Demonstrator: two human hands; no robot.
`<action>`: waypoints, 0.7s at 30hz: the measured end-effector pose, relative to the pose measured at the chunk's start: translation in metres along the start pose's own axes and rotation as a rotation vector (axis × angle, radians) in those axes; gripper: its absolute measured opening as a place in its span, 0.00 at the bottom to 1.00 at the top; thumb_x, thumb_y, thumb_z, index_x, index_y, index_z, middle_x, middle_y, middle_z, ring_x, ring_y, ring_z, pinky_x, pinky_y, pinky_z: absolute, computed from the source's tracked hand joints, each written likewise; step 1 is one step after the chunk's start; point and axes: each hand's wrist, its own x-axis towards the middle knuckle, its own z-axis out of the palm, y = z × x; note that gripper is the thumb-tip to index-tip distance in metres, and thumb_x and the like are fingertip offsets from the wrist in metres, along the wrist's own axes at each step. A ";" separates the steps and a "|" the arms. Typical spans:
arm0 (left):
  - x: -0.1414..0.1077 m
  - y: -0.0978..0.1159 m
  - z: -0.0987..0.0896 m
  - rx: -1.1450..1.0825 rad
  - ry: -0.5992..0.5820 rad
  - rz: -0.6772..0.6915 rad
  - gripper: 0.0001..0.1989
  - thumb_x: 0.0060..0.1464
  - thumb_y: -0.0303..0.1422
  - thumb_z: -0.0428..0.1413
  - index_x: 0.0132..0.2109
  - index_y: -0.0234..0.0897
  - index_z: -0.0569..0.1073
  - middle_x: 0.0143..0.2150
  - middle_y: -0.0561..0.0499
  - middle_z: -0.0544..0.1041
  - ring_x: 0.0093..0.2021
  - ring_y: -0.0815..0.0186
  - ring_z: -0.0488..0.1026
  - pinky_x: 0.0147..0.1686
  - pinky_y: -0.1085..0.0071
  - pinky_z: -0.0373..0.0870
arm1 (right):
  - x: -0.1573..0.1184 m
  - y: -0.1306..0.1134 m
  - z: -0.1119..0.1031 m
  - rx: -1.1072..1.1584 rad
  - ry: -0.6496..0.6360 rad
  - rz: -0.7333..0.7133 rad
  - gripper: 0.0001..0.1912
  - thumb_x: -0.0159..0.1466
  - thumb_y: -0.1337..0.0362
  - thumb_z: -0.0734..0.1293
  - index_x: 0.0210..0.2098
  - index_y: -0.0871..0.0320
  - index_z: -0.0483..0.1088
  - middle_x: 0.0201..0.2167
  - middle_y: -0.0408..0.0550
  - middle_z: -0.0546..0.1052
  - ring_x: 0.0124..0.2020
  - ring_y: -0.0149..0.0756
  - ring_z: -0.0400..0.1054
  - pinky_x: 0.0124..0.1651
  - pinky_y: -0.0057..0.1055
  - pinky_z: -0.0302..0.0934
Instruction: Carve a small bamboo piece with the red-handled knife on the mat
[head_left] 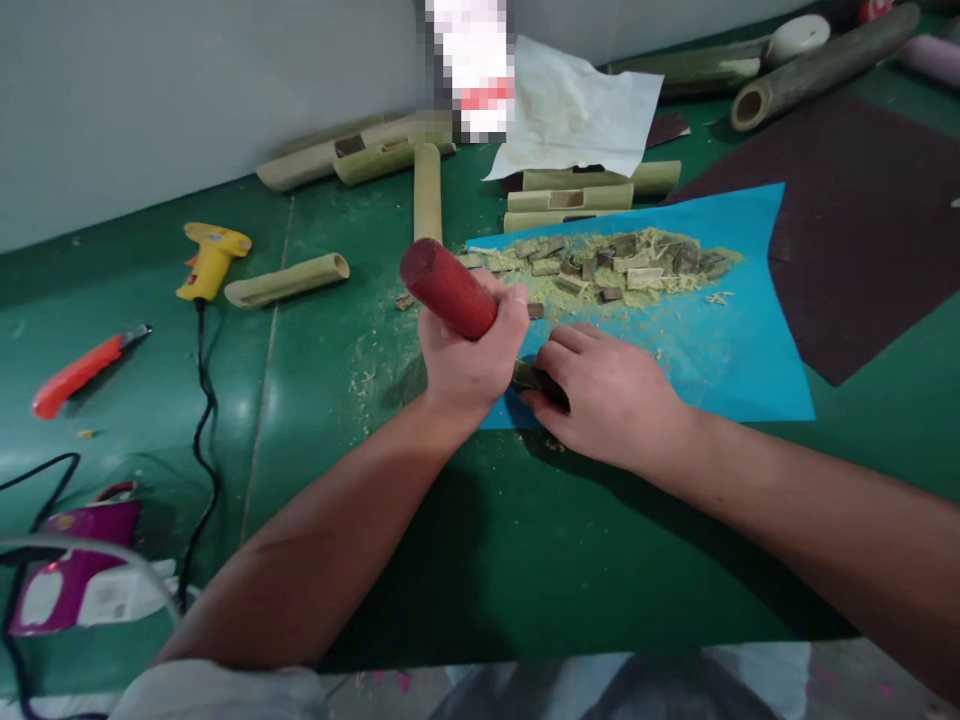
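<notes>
My left hand is wrapped round a thick red handle, whose rounded end points up toward the camera. The working end of this tool is hidden below my fist. Close beside it, my right hand grips a small, dark bamboo piece with its fingers curled over it. Both hands are above the near left edge of a blue sheet. Just beyond them, bamboo chips and pale sawdust lie heaped on that sheet.
On the green table, a yellow glue gun, a short bamboo tube and an orange utility knife lie at left. Several cut bamboo tubes lie behind, partly under white paper. Dark brown sheet lies right.
</notes>
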 end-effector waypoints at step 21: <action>0.006 -0.005 0.002 -0.214 0.118 -0.209 0.24 0.53 0.38 0.67 0.18 0.41 0.63 0.15 0.59 0.59 0.16 0.74 0.55 0.18 0.69 0.54 | 0.005 0.003 -0.002 0.045 -0.034 -0.036 0.08 0.70 0.64 0.67 0.39 0.62 0.76 0.38 0.53 0.75 0.43 0.43 0.67 0.43 0.36 0.59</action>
